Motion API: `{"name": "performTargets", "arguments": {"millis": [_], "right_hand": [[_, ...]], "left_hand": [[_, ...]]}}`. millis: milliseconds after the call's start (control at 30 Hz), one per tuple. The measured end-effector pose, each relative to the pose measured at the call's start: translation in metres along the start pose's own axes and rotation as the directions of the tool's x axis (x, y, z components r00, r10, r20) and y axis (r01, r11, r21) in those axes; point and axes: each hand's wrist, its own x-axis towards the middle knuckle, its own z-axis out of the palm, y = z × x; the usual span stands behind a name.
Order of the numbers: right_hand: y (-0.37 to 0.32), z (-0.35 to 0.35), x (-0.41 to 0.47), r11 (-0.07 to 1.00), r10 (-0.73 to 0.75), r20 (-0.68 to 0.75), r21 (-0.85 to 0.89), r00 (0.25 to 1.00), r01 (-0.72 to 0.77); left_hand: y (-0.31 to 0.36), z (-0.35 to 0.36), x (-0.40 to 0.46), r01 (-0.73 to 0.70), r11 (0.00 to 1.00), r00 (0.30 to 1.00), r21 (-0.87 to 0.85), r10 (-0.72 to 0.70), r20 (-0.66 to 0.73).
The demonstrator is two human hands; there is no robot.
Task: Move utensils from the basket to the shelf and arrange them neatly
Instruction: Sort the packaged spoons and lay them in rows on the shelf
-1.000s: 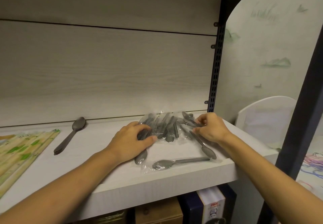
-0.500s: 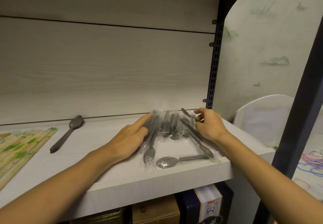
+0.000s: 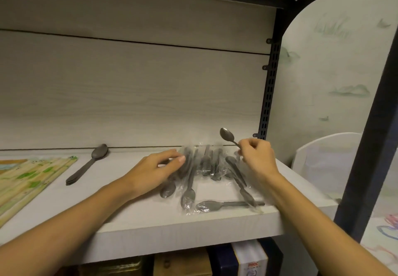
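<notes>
Looking down from the head camera, a small bare grey metal spoon (image 3: 226, 135) is seen lifted clear of the pile, its handle pinched between the curled fingers and thumb of the right hand (image 3: 257, 157), bowl raised and tilted toward the back panel. It is probably held this way so that it can be separated from the wrapped pieces and carried to its own place. The left hand (image 3: 155, 171) is laid on the left part of the heap of grey spoons in clear plastic wrappers (image 3: 206, 174), fingers extended and relaxed rather than gripping; the heap seems to be steadied so that the slippery wrappers do not slide as the one piece is drawn away. The heap rests near the right front of the pale wood-grain shelf (image 3: 140, 222), several spoons lying roughly parallel, one crosswise at the front edge. The wrappers are crinkled and glossy, the spoons dull grey and slender. Further left, a small stack of unwrapped dark grey spoons (image 3: 87, 164) is set apart, likely the neat pile being built. At the far left, packets of paper-sleeved chopsticks with green print (image 3: 25, 181) are fanned. The basket is not in view.
</notes>
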Motion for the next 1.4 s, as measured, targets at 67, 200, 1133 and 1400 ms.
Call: {"name": "performTargets", "arguments": {"millis": [67, 200, 1133, 1400], "right_hand": [[-0.004, 0.0, 0.002, 0.986, 0.097, 0.038, 0.134, 0.995, -0.101], [-0.016, -0.005, 0.0, 0.805, 0.276, 0.302, 0.446, 0.912, -0.391], [-0.141, 0.23, -0.083, 0.908, 0.228, 0.651, 0.127, 0.724, -0.4], [-0.136, 0.263, -0.087, 0.917, 0.23, 0.596, 0.131, 0.769, -0.376]], "left_hand": [[0.0, -0.006, -0.002, 0.02, 1.0, 0.999, 0.001, -0.02, -0.034], [-0.015, -0.025, -0.009, 0.074, 0.991, 0.989, 0.115, -0.058, -0.138], [-0.107, -0.193, -0.062, 0.097, 0.881, 0.99, 0.463, -0.133, 0.046], [-0.121, -0.193, -0.053, 0.045, 0.935, 0.989, 0.351, -0.09, 0.114]]}}
